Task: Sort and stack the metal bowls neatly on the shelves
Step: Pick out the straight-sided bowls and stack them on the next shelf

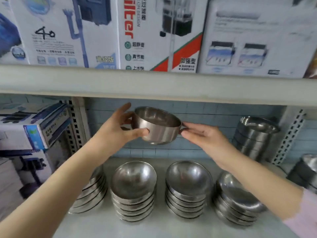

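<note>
A steel bowl (158,126) with straight sides hangs in the air under the upper shelf, tilted a little toward me. My left hand (118,129) grips its left side, thumb on the wall and fingers behind the rim. My right hand (204,134) touches its right rim with nearly straight fingertips. Below, on the grey shelf (159,227), stand several stacks of shallow steel bowls: a far-left stack (92,191) partly behind my left arm, a middle-left stack (133,191), a middle-right stack (187,188) and a right stack (235,200) partly behind my right arm.
A tall stack of deeper steel bowls (255,134) stands at the back right beside a perforated upright (289,134). More steel ware (307,170) sits at the far right edge. Boxed goods (32,127) fill the left bay. The upper shelf board (154,85) carries large cartons.
</note>
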Demonstrator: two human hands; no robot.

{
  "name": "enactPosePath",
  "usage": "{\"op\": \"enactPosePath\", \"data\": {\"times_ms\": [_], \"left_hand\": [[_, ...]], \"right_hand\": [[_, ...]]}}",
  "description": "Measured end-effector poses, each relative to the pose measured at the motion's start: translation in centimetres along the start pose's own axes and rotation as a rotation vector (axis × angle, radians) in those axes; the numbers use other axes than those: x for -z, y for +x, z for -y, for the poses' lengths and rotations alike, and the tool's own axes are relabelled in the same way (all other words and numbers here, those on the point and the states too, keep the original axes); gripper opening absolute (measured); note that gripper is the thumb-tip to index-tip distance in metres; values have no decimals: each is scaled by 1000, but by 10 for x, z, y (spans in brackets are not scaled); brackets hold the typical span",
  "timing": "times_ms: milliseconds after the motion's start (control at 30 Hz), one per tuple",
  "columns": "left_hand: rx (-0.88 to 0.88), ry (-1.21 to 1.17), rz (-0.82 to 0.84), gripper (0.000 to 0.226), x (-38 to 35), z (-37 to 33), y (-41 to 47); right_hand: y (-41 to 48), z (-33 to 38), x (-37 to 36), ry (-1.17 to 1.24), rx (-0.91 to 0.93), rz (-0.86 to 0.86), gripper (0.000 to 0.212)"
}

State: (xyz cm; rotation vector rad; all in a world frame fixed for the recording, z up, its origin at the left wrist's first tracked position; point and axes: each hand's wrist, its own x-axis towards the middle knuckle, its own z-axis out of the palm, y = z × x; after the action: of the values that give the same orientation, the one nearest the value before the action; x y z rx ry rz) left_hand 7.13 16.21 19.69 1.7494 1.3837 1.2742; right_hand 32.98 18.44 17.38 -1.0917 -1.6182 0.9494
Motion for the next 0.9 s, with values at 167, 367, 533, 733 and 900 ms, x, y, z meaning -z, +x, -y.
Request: {"op": "enactPosePath", "data": {"times_ms": [167, 367, 533, 733, 900], "left_hand": [[-53, -199, 6, 100, -89, -36, -32], [-137, -267, 80, 95, -227, -82, -84], [-204, -412, 174, 80, -312, -116, -111], [-114, -422, 332, 106, -385, -101, -104], [12, -263, 387, 125, -451, -70, -87]], "right_hand": [[-68, -7, 67, 107, -8, -77, 69], [-150, -15, 175, 130, -78, -198, 112], [-198, -21, 260, 29, -96, -184, 91], [-203, -51, 316, 48, -88, -420, 83], [-182, -78, 343, 59, -79, -505, 90]]}}
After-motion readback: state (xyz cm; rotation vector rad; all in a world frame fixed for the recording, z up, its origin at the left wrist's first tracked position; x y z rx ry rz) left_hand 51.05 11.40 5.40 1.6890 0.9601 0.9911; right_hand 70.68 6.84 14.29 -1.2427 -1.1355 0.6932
